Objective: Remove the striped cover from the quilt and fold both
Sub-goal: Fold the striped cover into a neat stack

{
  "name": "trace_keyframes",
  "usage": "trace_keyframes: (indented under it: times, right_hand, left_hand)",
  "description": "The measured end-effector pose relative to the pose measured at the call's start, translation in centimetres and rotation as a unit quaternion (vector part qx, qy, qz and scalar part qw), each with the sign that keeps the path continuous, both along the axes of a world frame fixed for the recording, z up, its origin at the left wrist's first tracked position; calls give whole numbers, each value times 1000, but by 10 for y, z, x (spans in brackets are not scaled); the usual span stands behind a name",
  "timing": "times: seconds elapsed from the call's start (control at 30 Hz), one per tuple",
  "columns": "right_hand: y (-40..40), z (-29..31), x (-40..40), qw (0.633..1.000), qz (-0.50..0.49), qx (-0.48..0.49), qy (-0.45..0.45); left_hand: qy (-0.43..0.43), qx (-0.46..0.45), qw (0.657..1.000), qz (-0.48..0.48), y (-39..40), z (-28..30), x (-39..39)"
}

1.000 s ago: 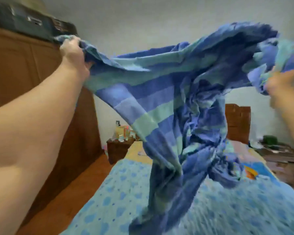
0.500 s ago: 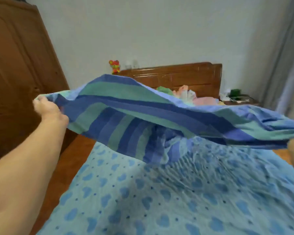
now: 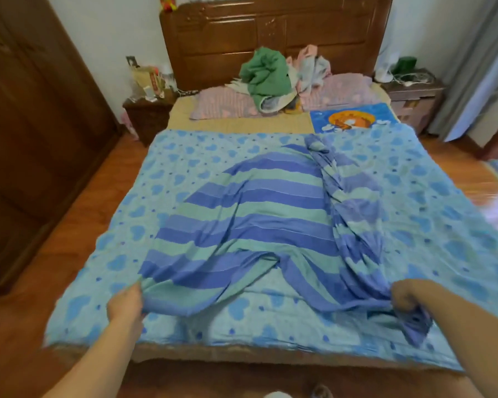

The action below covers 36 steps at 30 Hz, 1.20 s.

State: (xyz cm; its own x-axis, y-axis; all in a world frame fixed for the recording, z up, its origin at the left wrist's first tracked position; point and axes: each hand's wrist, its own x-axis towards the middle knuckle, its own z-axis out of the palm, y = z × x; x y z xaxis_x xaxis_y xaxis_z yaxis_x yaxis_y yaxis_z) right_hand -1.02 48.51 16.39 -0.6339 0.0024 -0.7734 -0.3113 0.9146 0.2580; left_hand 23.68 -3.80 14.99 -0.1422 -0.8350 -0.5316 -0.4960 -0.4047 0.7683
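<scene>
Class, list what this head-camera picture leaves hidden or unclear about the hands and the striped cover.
- Left hand fingertips: tucked under the striped cover.
- Right hand fingers: buried in bunched cloth.
- Cover's right side: crumpled, so its edges cannot be traced.
- Quilt near corners: blurred.

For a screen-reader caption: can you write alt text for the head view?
A person's left hand and right hand grip the near corners of a striped cover lying rumpled on a heart-print quilt spread over a bed. Pillows and a clothes heap lie by the wooden headboard.
</scene>
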Motion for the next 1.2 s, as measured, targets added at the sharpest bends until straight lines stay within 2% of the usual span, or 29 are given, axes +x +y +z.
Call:
trace_keyframes:
  times: [0.03, 0.07, 0.1, 0.13, 0.2, 0.23, 0.3, 0.33, 0.37, 0.4, 0.43, 0.47, 0.5, 0.53, 0.57, 0.63, 0.67, 0.7, 0.77, 0.9, 0.97, 1.1, 1.2]
  right_hand:
    - [5, 3, -13, 999, 26, -28, 10]
    - [8, 24, -26, 999, 40, 2, 7]
    - [19, 35, -50, 998, 49, -8, 47]
    - [36, 52, -76, 989, 12, -48, 142]
    - [76, 81, -123, 924, -50, -94, 369]
    - [87, 90, -135, 891, -66, -104, 438]
    - [68, 101, -137, 861, -55, -121, 491]
    - [47, 104, -131, 871, -29, -168, 461]
    - [20, 108, -118, 895, 7, -226, 385]
    - [-6, 110, -98, 915, 37, -300, 268]
    - [-31, 110, -77, 914, 54, -383, 122]
    - [-55, 113, -43, 886, 65, -459, -15]
    - [-74, 118, -5, 841, 88, -524, -102]
    - [-89, 116, 28, 790, 98, -591, -131]
    - [-99, 111, 53, 741, 86, -656, -114]
    - [-110, 104, 78, 664, 12, -748, 0]
    - [-110, 109, 81, 637, -25, -767, 78]
    - [-105, 117, 79, 618, -55, -772, 141]
    - [-89, 134, 72, 607, -79, -761, 215]
    - [-66, 177, 54, 589, -50, -734, 333]
    - [-62, 202, 43, 571, -25, -719, 395]
    - [-69, 252, 22, 550, 36, -652, 521]
    - [-90, 286, 9, 544, 46, -595, 590]
  left_hand:
    - [28, 7, 999, 34, 3, 2, -1]
    - [54, 10, 997, 56, 9, 12, -4]
    - [68, -1, 996, 61, 10, 18, -9]
    - [88, -6, 994, 66, 16, 28, -15]
    - [138, 12, 989, 54, 39, 56, -35]
    - [167, 26, 985, 32, 58, 68, -44]
    - [215, 72, 972, -60, 108, 93, -60]
    - [225, 90, 964, -112, 135, 105, -67]
    - [236, 102, 953, -158, 162, 115, -73]
    - [244, 109, 943, -198, 187, 125, -77]
    - [250, 111, 932, -238, 210, 134, -80]
    - [255, 102, 921, -277, 231, 143, -84]
    - [264, 80, 907, -318, 250, 150, -86]
    - [266, 42, 895, -357, 265, 155, -89]
    - [256, -10, 883, -393, 276, 158, -91]
    - [223, -115, 856, -452, 289, 163, -94]
    - [229, -140, 840, -472, 291, 161, -96]
    - [255, -146, 830, -475, 290, 157, -97]
    - [298, -133, 812, -483, 286, 145, -101]
    - [257, -255, 779, -513, 275, 114, -138]
    - [276, -282, 761, -515, 272, 108, -165]
    - [309, -293, 746, -512, 261, 120, -207]
    - [368, -338, 695, -517, 258, 147, -230]
